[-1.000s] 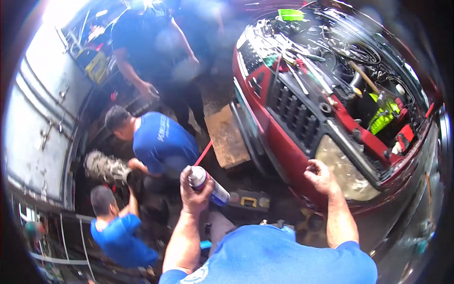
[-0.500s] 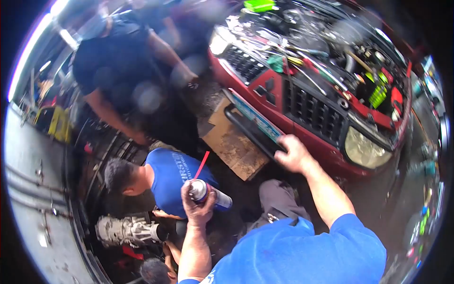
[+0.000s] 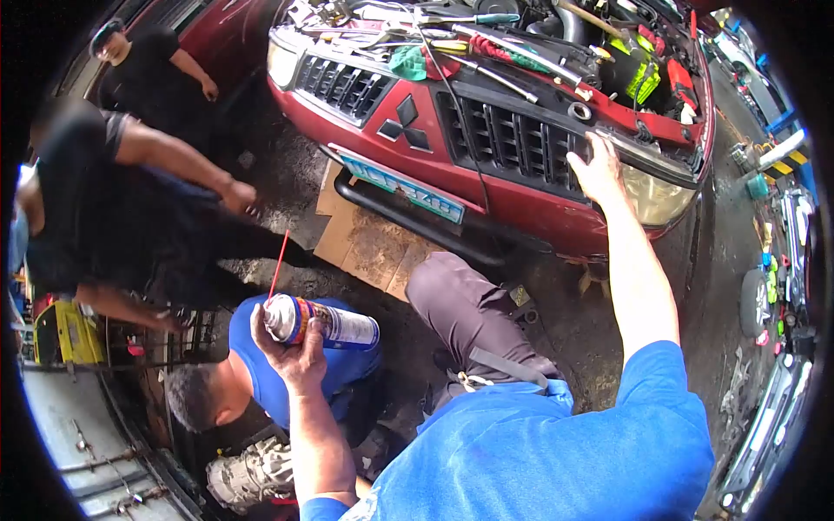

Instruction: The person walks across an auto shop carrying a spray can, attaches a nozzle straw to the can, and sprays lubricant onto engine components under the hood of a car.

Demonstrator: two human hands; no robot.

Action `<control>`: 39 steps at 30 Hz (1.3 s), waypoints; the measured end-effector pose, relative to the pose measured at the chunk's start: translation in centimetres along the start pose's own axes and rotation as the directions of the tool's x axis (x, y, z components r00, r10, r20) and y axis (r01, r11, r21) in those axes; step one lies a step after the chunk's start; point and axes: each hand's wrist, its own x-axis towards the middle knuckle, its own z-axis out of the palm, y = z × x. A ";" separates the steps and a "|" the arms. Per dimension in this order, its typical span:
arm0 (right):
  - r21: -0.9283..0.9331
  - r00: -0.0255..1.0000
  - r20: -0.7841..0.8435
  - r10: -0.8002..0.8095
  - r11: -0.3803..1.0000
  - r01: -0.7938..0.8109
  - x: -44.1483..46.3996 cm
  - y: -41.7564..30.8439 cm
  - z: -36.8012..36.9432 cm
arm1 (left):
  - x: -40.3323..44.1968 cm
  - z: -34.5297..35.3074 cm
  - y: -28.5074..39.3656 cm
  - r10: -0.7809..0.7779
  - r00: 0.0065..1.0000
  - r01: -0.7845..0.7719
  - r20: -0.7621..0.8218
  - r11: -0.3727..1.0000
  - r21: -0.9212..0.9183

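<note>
My left hand (image 3: 297,358) is wrapped round an aerosol spray can (image 3: 339,326), tilted on its side, with a thin red straw (image 3: 279,262) pointing up from its nozzle end. My right hand (image 3: 599,171) is stretched out at the front of a red car, thumb and fingers apart. It is in front of the black grille (image 3: 512,139), close to the headlight (image 3: 656,195). Whether the fingertips touch the car I cannot tell. Wrenches and other metal tools (image 3: 499,80) lie across the front of the engine bay, above the grille.
A person in blue (image 3: 248,356) crouches beside the can, near a metal transmission housing (image 3: 252,473). Two people in black (image 3: 156,82) stand at the left. Cardboard (image 3: 369,247) lies under the black bumper bar (image 3: 417,226). A metal door (image 3: 65,434) stands lower left.
My right hand has come off the bumper bar and moved up to the grille by the headlight. My left hand still holds the can. The view has shifted.
</note>
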 end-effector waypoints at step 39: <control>0.048 0.928 0.018 0.371 0.927 -0.372 41.0 -5.8 8.1 | 65.4 57.1 -2.0 0.553 -0.023 -0.500 0.833 0.715 -0.489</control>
